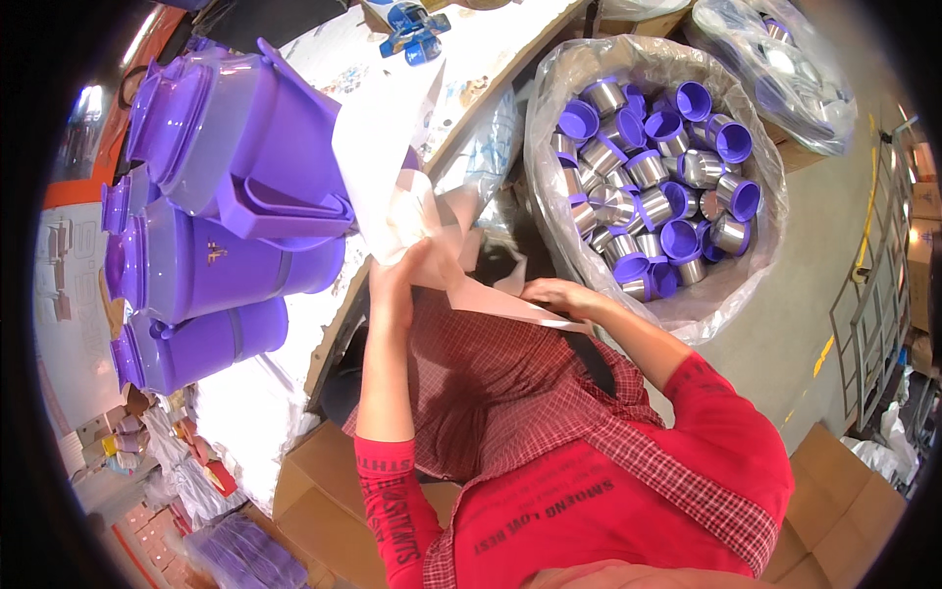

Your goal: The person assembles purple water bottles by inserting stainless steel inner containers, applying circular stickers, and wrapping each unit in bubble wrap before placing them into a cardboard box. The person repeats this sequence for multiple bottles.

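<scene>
Creased sheets of white paper (456, 270) hang over the table edge and across my lap. My left hand (397, 280) is closed on them near the table edge, its fingertips partly hidden by the paper. On the other side, my right hand (557, 294) has its fingers curled at the far end of a paper strip, and they look closed on it. Left of the paper, several large purple jugs (221, 260) with handles and clear bands lie on their sides on the table.
A big plastic-lined container (545, 147) at the right holds many steel cups (648, 169) with purple rims. Beyond it lies another plastic bag (785, 69) of shiny pieces. A blue tape dispenser (414, 37) stands on the white table (491, 39). Cardboard (319, 501) lies below.
</scene>
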Action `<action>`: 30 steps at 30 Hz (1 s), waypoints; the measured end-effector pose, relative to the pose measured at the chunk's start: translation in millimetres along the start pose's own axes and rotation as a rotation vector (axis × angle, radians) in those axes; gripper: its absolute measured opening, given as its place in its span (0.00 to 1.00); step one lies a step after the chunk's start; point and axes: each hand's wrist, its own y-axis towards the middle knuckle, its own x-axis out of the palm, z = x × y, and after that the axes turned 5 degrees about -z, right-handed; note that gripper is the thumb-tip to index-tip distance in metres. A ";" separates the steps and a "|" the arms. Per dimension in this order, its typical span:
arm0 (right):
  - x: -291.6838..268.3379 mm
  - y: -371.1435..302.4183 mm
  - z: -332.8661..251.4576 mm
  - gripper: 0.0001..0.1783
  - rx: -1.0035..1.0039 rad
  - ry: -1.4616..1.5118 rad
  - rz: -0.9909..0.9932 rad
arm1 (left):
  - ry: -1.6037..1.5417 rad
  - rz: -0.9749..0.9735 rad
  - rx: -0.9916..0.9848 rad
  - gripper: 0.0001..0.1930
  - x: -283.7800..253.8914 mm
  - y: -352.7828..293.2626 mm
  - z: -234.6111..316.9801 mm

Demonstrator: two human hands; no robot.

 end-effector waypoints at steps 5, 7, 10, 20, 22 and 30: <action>-0.4 -19.1 -14.8 0.27 -0.079 -0.504 -0.009 | -0.001 0.035 0.039 0.23 33.8 14.2 -37.3; -6.1 -1.2 -42.1 0.16 -0.086 0.253 0.389 | -0.059 0.038 0.025 0.23 46.8 17.9 -48.1; -12.5 9.6 -67.6 0.15 -0.433 0.360 0.392 | -0.190 0.057 0.030 0.23 53.5 16.2 -49.7; 6.8 24.3 -7.7 0.70 -0.314 -0.828 0.652 | -0.473 -0.081 -0.032 0.21 36.7 -20.4 2.0; 7.4 57.9 -30.8 0.61 -0.520 -0.940 0.739 | -0.591 -0.195 -0.043 0.20 35.7 -22.8 9.6; 29.1 87.8 -82.9 0.24 -0.577 0.189 0.206 | -0.246 -0.005 -0.048 0.26 14.4 -9.0 -15.7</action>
